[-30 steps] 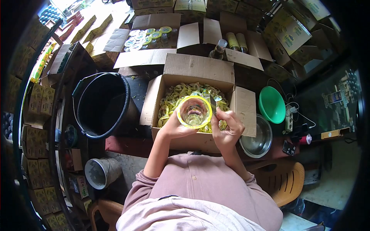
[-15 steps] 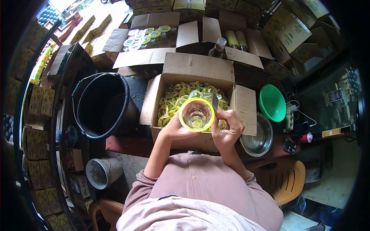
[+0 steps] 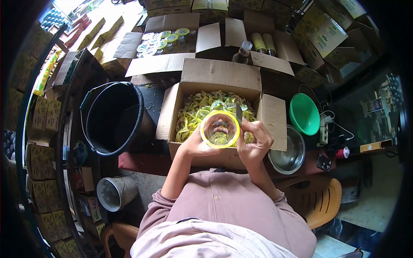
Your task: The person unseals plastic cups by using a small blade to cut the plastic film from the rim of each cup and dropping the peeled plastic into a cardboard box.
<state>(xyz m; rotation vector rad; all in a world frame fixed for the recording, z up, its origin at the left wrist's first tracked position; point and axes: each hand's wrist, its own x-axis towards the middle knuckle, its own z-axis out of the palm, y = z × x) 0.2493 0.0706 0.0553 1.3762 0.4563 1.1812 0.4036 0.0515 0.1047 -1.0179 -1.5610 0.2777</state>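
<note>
My left hand (image 3: pixel 198 144) is wrapped round a clear plastic cup (image 3: pixel 220 139) with a yellow rim, its open mouth tilted toward me. In my right hand (image 3: pixel 257 139) a flat grey blade (image 3: pixel 239 112), its handle hidden by the fingers, is pinched upright close against the cup's right side. Right behind both hands stands an open cardboard box (image 3: pixel 221 69), full of curled yellow-green strips (image 3: pixel 193 111).
To the left are a black bucket (image 3: pixel 140 129) and a white bucket (image 3: pixel 124 193). On the right lie a green bowl (image 3: pixel 304 114), a metal bowl (image 3: pixel 288 157) and a phone (image 3: pixel 323 162). Behind, a carton holds yellow-lidded cups (image 3: pixel 161 43), beside a bottle (image 3: pixel 243 52).
The blade has shifted slightly left and down along the cup's rim. The cup has turned a little in my left hand; otherwise both hands stay almost in place.
</note>
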